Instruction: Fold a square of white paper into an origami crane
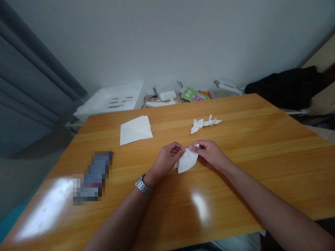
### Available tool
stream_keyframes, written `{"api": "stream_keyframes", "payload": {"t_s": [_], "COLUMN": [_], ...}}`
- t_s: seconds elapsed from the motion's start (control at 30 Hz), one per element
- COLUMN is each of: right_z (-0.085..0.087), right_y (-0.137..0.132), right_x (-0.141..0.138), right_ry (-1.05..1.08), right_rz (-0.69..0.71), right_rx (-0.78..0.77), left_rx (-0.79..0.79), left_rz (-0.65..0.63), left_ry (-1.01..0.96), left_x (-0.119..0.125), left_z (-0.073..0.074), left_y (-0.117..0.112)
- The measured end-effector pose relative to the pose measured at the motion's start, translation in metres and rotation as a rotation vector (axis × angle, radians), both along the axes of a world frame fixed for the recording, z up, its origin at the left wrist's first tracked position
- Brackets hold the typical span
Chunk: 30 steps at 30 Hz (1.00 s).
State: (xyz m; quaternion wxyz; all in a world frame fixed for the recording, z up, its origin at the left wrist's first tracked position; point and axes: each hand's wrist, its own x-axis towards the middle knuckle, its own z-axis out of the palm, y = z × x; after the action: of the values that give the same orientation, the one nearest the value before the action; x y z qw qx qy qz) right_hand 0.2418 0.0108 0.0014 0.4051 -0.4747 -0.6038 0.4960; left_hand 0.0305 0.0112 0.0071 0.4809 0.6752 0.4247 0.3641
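1. The left hand pinches the folded paper at its upper left edge, fingers pressed together.
2. The right hand pinches its top corner the same way.
3. The folded paper sits at the middle of the worktop.
4. From it, a stack of sheets lies at 10 o'clock and two paper cranes at 1 o'clock.

Wooden table carries a stack of white sheets, two folded paper cranes and a blurred object; grey curtain at left, black cloth at far right
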Motion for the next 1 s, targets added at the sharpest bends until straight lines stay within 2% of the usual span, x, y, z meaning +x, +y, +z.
{"api": "stream_keyframes", "payload": {"t_s": [0.2, 0.47, 0.73, 1.0], "right_z": [0.0033, 0.0044, -0.0002, -0.0033], "right_y": [-0.0015, -0.0012, 0.0002, -0.0005], "right_x": [0.0018, 0.0037, 0.0053, 0.004], "right_ry": [-0.009, -0.003, -0.077, -0.126], "right_rz": [0.024, 0.034, 0.168, 0.08], "right_rx": [0.0, -0.017, 0.009, 0.014], "left_rx": [0.006, -0.007, 0.013, 0.022], "left_rz": [-0.005, -0.011, -0.06, -0.029], "left_ry": [0.035, 0.032, 0.11, 0.035], "left_x": [-0.0038, -0.0061, -0.0094, -0.0046], "left_z": [0.0056, 0.004, 0.0029, 0.0019], "left_y": [0.0027, 0.0062, 0.007, 0.0056]}}
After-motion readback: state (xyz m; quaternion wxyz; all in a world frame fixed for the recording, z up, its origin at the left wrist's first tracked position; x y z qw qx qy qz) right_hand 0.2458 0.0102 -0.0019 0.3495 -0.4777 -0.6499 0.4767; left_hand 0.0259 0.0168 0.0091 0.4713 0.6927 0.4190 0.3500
